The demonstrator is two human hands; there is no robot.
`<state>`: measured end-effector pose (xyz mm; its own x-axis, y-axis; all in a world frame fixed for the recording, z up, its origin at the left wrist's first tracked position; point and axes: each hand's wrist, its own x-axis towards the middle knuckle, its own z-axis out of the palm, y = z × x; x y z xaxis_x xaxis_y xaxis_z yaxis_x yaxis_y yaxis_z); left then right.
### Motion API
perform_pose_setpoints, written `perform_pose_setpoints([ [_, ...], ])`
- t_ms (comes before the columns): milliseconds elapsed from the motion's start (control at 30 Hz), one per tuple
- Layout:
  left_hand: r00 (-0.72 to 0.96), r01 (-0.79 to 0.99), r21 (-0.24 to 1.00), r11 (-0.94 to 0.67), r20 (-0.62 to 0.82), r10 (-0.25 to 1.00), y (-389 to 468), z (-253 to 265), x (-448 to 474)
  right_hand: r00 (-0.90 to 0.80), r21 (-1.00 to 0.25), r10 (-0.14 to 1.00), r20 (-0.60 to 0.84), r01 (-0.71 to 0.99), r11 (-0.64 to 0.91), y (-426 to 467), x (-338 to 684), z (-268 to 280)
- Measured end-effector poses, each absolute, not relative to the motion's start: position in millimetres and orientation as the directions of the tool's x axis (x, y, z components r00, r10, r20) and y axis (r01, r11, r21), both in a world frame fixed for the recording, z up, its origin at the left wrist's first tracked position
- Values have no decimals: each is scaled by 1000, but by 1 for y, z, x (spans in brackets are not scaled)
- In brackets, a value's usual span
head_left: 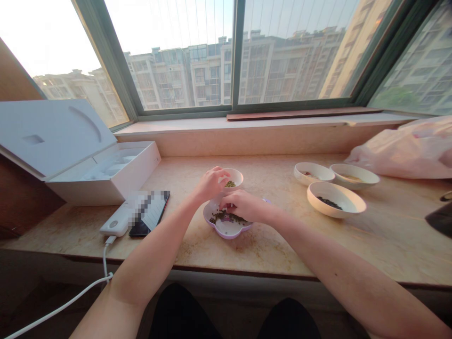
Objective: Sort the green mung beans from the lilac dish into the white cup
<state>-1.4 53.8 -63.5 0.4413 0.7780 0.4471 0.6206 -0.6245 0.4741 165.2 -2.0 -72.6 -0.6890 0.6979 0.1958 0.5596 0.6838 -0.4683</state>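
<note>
A purple flower-shaped dish (226,229) with mixed dark and green beans sits on the marble sill in front of me. My right hand (245,205) rests over the dish, its fingertips pinched in the beans. Just behind stands a small white bowl (237,177) holding green beans. My left hand (211,182) hovers at that bowl's left rim with fingers curled together; whether it holds a bean cannot be seen.
Three white bowls (335,198) stand to the right, one with dark beans. A pink plastic bag (406,150) lies far right. At left are an open white box (102,181), a power bank (118,221) with cable, and a phone (150,214).
</note>
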Motion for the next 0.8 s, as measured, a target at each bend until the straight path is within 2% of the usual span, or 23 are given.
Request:
perform_pose_setpoints([
  [100,437,618,475,-627,455,776,54,-63,-2,-675,-522,686,271,496,694,-2,167,-70],
  [167,432,613,481,-627,461,776,54,-62,-2,-635,-611,718,284,457,646,-3,168,-67],
  [300,433,602,486,-633,467,771,51,-60,0,-539,-836,814,216,330,439,-5,169,-64],
  [400,442,595,480,-644,475,761,48,-56,0,-510,-936,841,181,174,306,-7,169,-60],
  [567,512,565,455,-689,461,725,37,-45,-1,-506,-986,847,167,-89,141,-11,171,-48],
  [800,596,503,485,-715,404,694,27,-44,4,-525,-922,833,173,-383,-50,-13,178,-39],
])
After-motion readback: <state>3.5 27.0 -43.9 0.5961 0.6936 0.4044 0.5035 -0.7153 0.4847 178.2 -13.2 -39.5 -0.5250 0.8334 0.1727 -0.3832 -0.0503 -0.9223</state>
